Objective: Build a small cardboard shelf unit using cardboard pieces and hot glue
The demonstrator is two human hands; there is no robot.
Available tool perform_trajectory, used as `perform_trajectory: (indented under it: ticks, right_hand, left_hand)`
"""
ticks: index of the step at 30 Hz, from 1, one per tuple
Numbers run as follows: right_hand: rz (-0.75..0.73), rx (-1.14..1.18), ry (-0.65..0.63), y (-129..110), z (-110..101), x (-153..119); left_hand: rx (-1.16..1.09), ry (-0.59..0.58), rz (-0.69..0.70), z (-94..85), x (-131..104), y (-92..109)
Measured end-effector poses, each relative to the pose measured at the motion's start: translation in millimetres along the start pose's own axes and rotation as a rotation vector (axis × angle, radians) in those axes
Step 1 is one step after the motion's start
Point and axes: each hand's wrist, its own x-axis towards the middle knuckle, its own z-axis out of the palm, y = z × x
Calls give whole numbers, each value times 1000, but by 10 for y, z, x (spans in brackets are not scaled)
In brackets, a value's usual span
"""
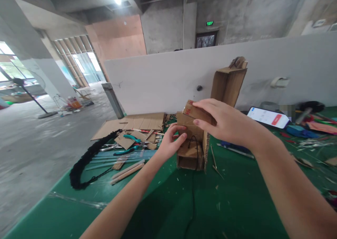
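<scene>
A cardboard box structure stands upright on the green table, with a small open compartment at its bottom front. From inside it a thin black cord runs down and toward me over the table. At the box's left edge is my left hand, its curled fingers and thumb holding that side. My right hand grips a cardboard piece with red print at the top of the box, thumb in front and fingers above. Its palm hides part of the box. Behind rises a tall cardboard column with a rounded piece on top.
To the left lie teal-handled pliers, wooden sticks, a fuzzy black strip and flat cardboard. On the right are a lit phone, a blue-handled cutter and thin sticks. A white partition stands behind.
</scene>
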Motion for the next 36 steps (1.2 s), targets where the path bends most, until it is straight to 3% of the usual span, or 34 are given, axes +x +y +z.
perform_trajectory:
  ticks: [10, 12, 17, 26, 36]
  right_hand:
    - [35, 61, 205, 334, 233, 124]
    - [59, 183, 239, 349, 248, 131]
    - [111, 643, 235, 365, 237, 119]
    - [129, 698, 167, 149, 160, 99]
    - [-51, 576, 133, 73, 166, 131]
  left_hand:
    - [76, 86, -3, -27, 56, -135]
    - [126, 116, -12, -25, 74, -100]
    - [452, 354, 66, 30, 105, 119]
    - [275, 230, -36, 73, 246, 243]
    - [306, 155, 1, -57, 279, 362]
